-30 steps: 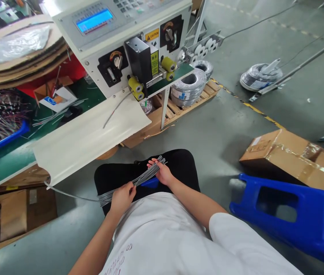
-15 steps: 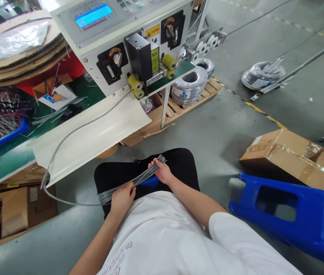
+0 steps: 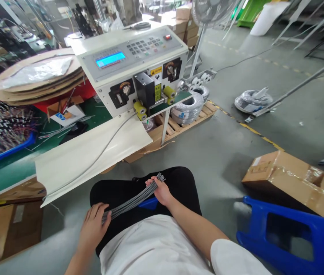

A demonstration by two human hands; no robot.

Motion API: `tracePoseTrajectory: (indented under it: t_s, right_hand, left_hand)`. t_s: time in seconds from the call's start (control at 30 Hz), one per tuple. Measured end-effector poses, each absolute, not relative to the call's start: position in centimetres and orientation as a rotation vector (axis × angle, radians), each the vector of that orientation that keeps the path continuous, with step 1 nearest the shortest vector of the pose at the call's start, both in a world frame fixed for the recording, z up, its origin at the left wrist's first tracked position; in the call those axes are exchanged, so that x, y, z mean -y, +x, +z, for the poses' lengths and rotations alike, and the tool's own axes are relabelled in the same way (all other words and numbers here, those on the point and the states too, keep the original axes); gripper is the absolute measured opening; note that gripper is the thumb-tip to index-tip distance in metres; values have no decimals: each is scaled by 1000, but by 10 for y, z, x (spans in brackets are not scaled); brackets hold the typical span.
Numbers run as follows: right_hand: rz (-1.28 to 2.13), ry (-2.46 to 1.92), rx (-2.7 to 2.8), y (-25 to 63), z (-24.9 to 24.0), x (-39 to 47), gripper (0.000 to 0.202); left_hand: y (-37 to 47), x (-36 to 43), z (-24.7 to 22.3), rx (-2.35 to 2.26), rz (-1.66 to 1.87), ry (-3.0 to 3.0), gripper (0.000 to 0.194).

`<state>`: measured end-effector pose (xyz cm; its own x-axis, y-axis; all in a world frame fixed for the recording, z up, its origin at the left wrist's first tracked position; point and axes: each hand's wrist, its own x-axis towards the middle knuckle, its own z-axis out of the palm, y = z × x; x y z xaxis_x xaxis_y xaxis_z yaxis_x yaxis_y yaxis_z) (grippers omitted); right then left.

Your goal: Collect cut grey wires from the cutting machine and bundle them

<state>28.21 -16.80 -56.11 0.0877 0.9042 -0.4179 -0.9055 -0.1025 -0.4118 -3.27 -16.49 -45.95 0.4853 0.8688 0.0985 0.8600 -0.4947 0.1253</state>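
A bundle of grey cables (image 3: 135, 199) lies slantwise above my black-trousered lap. My right hand (image 3: 158, 190) is closed around its upper right end, with the cut tips sticking out past the fingers. At the lower left end, my left hand (image 3: 96, 219) rests with its fingers curled over the cables. One single grey cable (image 3: 100, 156) runs from the yellow rollers (image 3: 140, 110) of the machine down across the cream sheet (image 3: 93, 152) to its lower left corner.
The machine (image 3: 139, 61) with a lit blue display stands ahead on a green bench. A blue stool (image 3: 279, 229) and a cardboard box (image 3: 290, 179) are at the right. Cable coils (image 3: 189, 109) sit on a pallet beyond the bench.
My left hand has slid left and down along the bundle to its end. The single cable now lies straighter on the sheet instead of looping beside my lap. The view has tilted up.
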Motion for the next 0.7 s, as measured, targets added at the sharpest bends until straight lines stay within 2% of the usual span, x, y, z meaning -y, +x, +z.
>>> tracePoseTrajectory:
  t_s: [0.13, 0.27, 0.37, 0.47, 0.6, 0.7]
  right_hand:
    - [1509, -765, 51, 279, -561, 171, 27]
    - [1517, -837, 59, 282, -571, 173, 29]
    - [1490, -888, 58, 284, -578, 174, 30]
    - [1487, -905, 78, 285, -578, 173, 35]
    - [1485, -924, 92, 285, -572, 173, 42]
    - [1471, -950, 111, 286, -569, 173, 36]
  left_hand:
    - [25, 126, -400, -1204, 654, 2946, 27]
    - [72, 68, -346, -1380, 898, 3002, 37]
    - [95, 29, -327, -1656, 795, 2900, 57]
    - [105, 1, -325, -1832, 564, 2861, 65]
    - [103, -16, -330, -1925, 404, 2879, 58]
    - [97, -15, -329, -1869, 397, 2902, 50]
